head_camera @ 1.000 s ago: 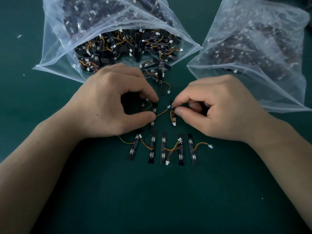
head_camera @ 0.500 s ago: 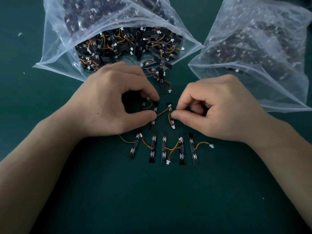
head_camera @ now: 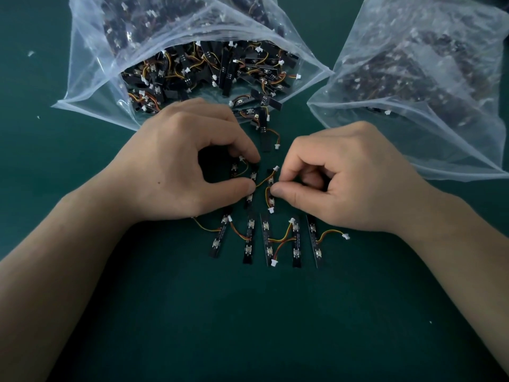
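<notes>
Head view: the left hand (head_camera: 179, 161) had thumb and forefinger curled, pinching a black strip (head_camera: 252, 176) that lay on the green table (head_camera: 248, 326). The right hand (head_camera: 344, 177), fingers curled, pinched the neighbouring strip (head_camera: 271, 201) just beside it. Both strips lay between the open bag (head_camera: 91, 78) and a row of five strips (head_camera: 267, 238), with the second bag (head_camera: 454, 150) at right.

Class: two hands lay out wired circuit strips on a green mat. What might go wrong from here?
The orange wire of the left strip, pinched by the left hand, crosses toward the right strip, pinched by the right hand: it might snag. That hand lies close to the row of five strips and might knock it askew.
</notes>
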`<state>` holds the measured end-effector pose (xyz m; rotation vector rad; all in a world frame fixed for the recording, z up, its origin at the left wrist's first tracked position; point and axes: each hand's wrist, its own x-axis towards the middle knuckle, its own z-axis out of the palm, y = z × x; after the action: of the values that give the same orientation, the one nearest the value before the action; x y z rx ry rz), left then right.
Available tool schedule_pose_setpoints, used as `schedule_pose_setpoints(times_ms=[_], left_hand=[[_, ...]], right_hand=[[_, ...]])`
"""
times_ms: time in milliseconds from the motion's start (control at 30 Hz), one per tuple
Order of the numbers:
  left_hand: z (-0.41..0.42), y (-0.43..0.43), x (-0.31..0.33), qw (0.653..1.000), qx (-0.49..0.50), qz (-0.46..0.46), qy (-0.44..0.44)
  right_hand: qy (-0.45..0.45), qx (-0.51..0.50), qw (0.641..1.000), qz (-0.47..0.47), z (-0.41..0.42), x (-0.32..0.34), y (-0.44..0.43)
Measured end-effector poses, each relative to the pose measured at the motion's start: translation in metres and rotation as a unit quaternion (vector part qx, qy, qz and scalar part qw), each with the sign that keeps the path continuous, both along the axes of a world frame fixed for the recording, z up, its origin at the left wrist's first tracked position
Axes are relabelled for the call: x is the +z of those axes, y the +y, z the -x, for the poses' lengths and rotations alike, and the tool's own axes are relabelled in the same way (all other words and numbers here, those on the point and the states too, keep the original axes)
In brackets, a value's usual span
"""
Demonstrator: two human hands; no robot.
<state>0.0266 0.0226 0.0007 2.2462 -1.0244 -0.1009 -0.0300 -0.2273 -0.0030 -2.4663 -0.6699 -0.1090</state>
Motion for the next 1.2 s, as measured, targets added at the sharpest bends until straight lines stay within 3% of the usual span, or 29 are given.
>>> schedule_pose_setpoints(times_ms=[533, 833, 1200], left_hand=[[0.001, -0.001, 0.0, 1.0, 0.004, 0.0, -0.001], [0.0, -0.001, 0.0, 1.0, -0.001, -0.001, -0.005], [0.001, -0.001, 0.0, 1.0, 0.001, -0.002, -0.001]], right_hand=[[-0.002, -0.001, 0.999, -0.05, 0.001, 0.009, 0.008], [0.028, -0.014, 0.999, 0.039, 0.002, 0.014, 0.018], [0.039, 0.009, 0.999, 0.033, 0.001, 0.012, 0.011]])
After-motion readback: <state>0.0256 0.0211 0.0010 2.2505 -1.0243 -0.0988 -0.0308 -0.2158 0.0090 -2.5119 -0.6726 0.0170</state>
